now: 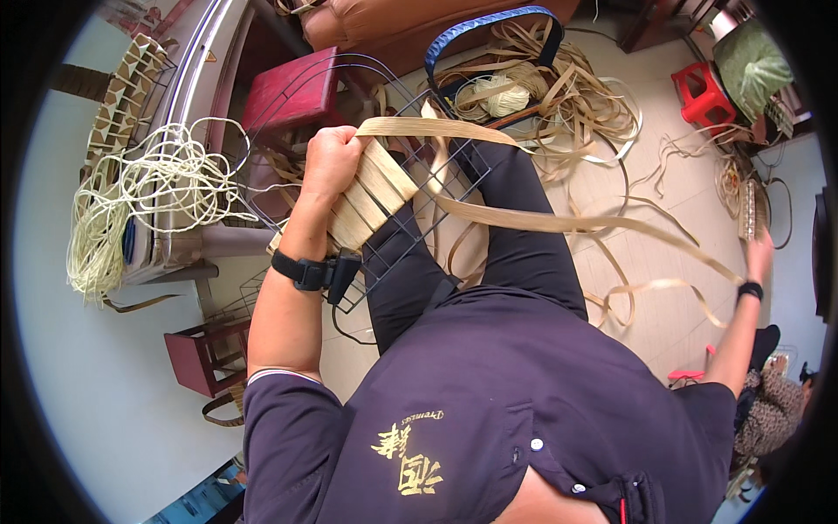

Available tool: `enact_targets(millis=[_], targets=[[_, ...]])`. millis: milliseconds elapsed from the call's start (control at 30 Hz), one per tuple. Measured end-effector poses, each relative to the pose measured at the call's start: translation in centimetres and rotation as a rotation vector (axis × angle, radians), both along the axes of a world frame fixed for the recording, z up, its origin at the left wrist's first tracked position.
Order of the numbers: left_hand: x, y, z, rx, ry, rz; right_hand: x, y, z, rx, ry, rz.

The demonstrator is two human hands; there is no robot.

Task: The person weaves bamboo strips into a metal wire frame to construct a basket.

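A black wire basket frame rests tilted across my legs. Flat tan strips are wrapped side by side over part of it. My left hand is closed in a fist at the frame's upper edge, next to the wrapped part. From that fist a long tan strap loops over the wires, folds back and runs far right. Out there, my outstretched right hand seems closed on the strap; its fingers are small and hardly show. Both wrists wear black bands.
Pale cord hangs tangled over furniture at left, near a red stool. Loose straps lie heaped beyond my knees, around a blue-handled basket. A bright red stool stands far right. Another person sits at lower right.
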State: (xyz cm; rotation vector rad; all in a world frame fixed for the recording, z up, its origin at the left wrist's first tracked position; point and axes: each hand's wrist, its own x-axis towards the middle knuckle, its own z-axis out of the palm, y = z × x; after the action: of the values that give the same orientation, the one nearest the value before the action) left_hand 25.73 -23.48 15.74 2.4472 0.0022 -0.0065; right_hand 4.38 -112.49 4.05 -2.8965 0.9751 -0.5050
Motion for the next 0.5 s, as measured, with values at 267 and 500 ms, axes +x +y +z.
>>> enact_targets(millis=[267, 500], targets=[[0.6, 2.3, -2.2, -0.106, 0.059, -0.005, 11.0, 58.2, 7.4, 1.036, 0.445, 1.242], [-0.1, 3.7, -1.7, -0.319, 0.099, 0.043, 10.1, 42.3, 7.6, 1.428, 0.590, 1.033]])
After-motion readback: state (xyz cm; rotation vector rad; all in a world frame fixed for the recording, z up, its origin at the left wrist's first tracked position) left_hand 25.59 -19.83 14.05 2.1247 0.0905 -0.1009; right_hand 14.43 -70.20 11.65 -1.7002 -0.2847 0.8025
